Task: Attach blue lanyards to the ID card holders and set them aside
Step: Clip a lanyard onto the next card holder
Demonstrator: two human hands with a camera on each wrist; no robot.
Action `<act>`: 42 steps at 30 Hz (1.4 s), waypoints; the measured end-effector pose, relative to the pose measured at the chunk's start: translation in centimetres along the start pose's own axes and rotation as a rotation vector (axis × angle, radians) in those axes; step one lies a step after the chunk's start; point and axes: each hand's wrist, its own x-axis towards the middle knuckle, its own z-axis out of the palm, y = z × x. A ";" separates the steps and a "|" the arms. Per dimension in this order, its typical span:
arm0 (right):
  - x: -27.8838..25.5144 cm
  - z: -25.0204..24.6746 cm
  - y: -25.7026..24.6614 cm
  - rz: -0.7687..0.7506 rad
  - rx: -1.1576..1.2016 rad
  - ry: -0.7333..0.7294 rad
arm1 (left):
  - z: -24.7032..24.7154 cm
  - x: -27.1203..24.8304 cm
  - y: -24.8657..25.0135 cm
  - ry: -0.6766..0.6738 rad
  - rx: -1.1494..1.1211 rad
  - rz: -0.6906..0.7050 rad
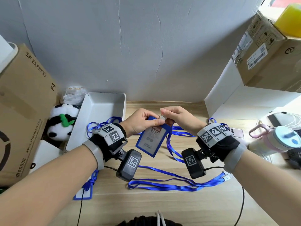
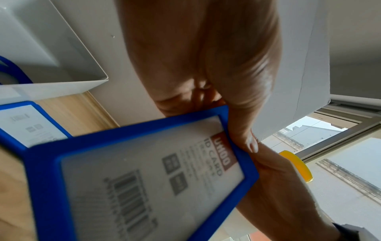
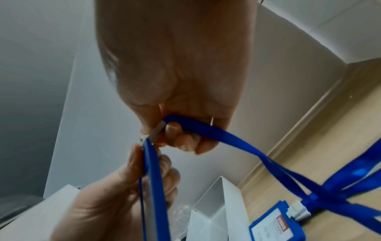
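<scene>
On my left, a finished card holder (image 1: 82,193) lay flat on the desk (image 1: 187,207). My left hand (image 1: 141,123) pinched the top of the blue ID card holder (image 1: 153,139), held tilted above the desk. My right hand (image 1: 177,118) pinched the lanyard's metal clip (image 1: 162,118) against its top edge, the blue lanyard (image 3: 237,140) trailing right.

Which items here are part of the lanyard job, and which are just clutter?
Job: ID card holder in left hand; lanyard clip in right hand; loose lanyards; finished holder.
Clutter: panda toy, white box, water bottle, phone.
</scene>
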 end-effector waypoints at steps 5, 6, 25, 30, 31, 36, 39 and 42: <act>0.3 0.0 -0.1 -0.003 -0.115 0.069 | -0.2 0.1 0.0 -0.012 -0.029 -0.049; 0.4 -0.1 -0.1 0.001 -0.146 0.103 | -0.2 0.0 -0.1 -0.013 -0.056 -0.062; -0.2 -2.0 0.9 0.271 0.142 -0.157 | -1.5 -0.9 -0.6 -0.085 -0.033 -0.156; -0.3 -2.1 0.9 0.288 0.241 -0.231 | -1.6 -0.6 -0.4 -0.132 -0.058 -0.193; -0.4 -2.0 0.9 0.281 0.256 -0.237 | -1.6 -0.6 -0.3 -0.132 -0.059 -0.190; -0.3 -1.7 0.7 0.233 0.207 -0.238 | -1.9 -0.7 -0.2 -0.156 -0.074 -0.193; -0.3 -1.6 0.6 0.233 0.241 -0.250 | -1.9 -0.9 -0.1 -0.175 -0.107 -0.205; -0.3 -1.6 0.4 0.232 0.197 -0.255 | -2.1 -1.0 -0.2 -0.180 -0.100 -0.204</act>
